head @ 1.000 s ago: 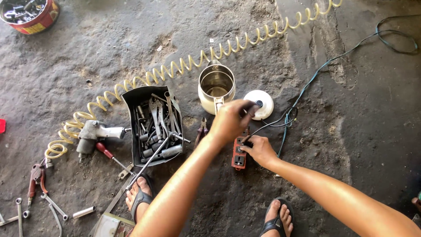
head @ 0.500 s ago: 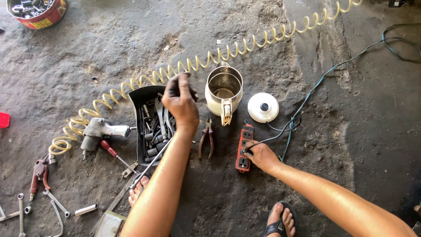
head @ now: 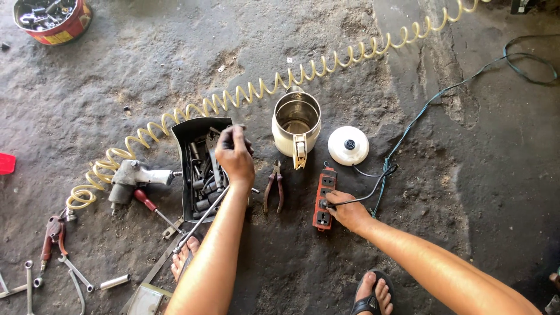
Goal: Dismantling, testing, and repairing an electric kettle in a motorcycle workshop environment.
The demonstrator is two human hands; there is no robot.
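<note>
The left hand (head: 234, 156) hangs over the open black metal tool tray (head: 201, 169), its fingers curled down among the grey sockets and wrenches; whether they pinch any one piece cannot be told, since the hand itself covers the contact. The tray is a dark rectangular box packed with steel tools, a long thin rod jutting out of its near edge. Right of the tray lie red-handled pliers (head: 274, 186), then the red rectangular power strip (head: 324, 199), on whose near end the right hand (head: 349, 212) rests, fingers pressed together over a black cable at a socket; the plug is hidden under the fingers. Beyond the pliers stands a lidless stainless steel electric kettle (head: 296, 123), and right of it a round white kettle base (head: 347, 145). A yellow coiled air hose (head: 280, 80) runs behind the tray to a grey pneumatic impact wrench (head: 133, 177) on the tray's left. A red round tin (head: 52, 20) with a yellow label band, far left behind the tray, is cut off by the frame, its print unreadable
</note>
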